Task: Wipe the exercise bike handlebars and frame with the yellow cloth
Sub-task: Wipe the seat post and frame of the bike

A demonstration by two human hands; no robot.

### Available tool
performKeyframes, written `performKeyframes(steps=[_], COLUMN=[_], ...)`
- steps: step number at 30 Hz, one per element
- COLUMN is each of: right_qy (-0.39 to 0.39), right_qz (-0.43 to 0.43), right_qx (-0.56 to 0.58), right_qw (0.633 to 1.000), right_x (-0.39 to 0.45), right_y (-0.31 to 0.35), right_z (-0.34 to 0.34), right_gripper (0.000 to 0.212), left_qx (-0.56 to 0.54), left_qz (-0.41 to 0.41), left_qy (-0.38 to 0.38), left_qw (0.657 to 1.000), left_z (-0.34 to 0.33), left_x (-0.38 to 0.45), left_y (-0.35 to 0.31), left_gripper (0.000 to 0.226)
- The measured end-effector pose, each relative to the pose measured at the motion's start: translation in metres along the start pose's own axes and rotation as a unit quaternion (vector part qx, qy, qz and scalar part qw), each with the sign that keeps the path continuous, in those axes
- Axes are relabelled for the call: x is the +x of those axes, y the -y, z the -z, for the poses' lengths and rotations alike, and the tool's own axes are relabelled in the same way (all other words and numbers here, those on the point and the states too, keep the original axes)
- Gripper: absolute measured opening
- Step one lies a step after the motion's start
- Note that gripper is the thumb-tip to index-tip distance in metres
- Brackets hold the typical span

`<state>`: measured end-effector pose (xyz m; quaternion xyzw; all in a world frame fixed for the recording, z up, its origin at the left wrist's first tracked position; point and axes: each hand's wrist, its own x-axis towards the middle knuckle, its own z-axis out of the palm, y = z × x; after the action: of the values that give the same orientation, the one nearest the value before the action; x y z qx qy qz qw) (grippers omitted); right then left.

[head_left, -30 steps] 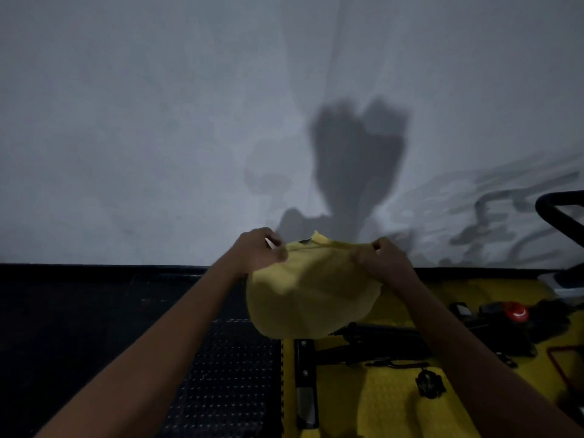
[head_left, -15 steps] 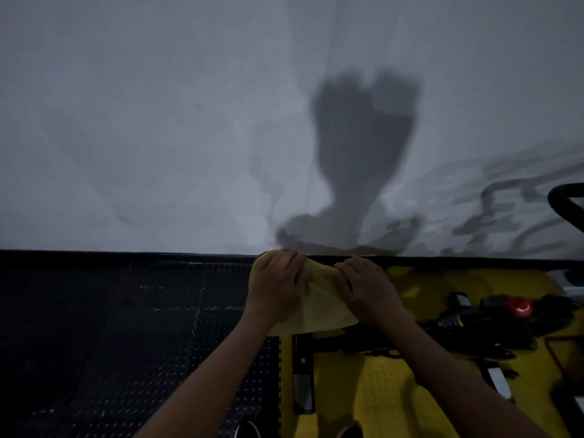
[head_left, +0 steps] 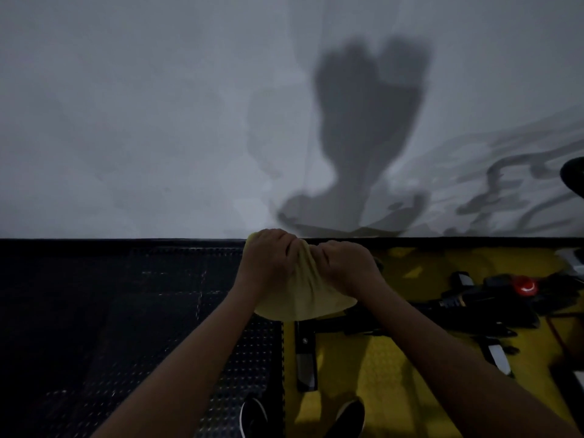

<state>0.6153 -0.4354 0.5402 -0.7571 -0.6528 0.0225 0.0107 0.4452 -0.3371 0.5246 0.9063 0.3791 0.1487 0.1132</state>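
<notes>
Dim wall [head_left: 126, 105] ahead; my left hand [head_left: 268, 263] and right hand [head_left: 347, 270] both clutch the cloth [head_left: 303, 298], bunching it (probably into a wiping pad) above the bike [head_left: 493, 301], which lies untouched at right

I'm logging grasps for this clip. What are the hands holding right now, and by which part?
Both hands, left hand and right hand, grip the yellow cloth by its bunched upper part; the rest hangs below.
</notes>
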Motion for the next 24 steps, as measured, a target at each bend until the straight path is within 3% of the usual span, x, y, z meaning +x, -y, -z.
performKeyframes(steps=[3, 8, 13, 16, 18, 21, 24], right_qy=[-0.058, -0.053, 0.029, 0.057, 0.039, 0.010, 0.014], right_qz=[0.039, 0.022, 0.017, 0.025, 0.049, 0.066, 0.034], right_qx=[0.055, 0.062, 0.033, 0.017, 0.018, 0.041, 0.148], right_qw=[0.996, 0.996, 0.999, 0.998, 0.998, 0.997, 0.988], right_x=[-0.029, -0.032, 0.019, 0.029, 0.021, -0.002, -0.026], right_y=[-0.018, -0.014, 0.016, 0.020, 0.017, -0.008, -0.043], right_z=[0.002, 0.003, 0.003, -0.001, 0.003, 0.007, 0.009], right_gripper=[0.049, 0.049, 0.089, 0.097, 0.090, 0.059, 0.043], left_qx=[-0.040, -0.053, -0.061, -0.047, -0.052, -0.111, -0.091], left_qz=[0.006, 0.035, 0.045, 0.083, 0.085, 0.083, 0.079], left_qy=[-0.005, -0.018, 0.000, 0.032, 0.026, -0.018, -0.014], left_qw=[0.999, 0.998, 0.997, 0.995, 0.995, 0.990, 0.993], left_z=[-0.001, -0.004, -0.002, -0.001, -0.001, 0.002, 0.005], left_x=[-0.032, -0.040, -0.008, 0.006, 0.004, -0.018, -0.042], left_y=[-0.001, -0.005, 0.003, 0.009, 0.010, 0.004, -0.007], left_gripper=[0.041, 0.048, 0.036, 0.040, 0.040, 0.035, 0.049])
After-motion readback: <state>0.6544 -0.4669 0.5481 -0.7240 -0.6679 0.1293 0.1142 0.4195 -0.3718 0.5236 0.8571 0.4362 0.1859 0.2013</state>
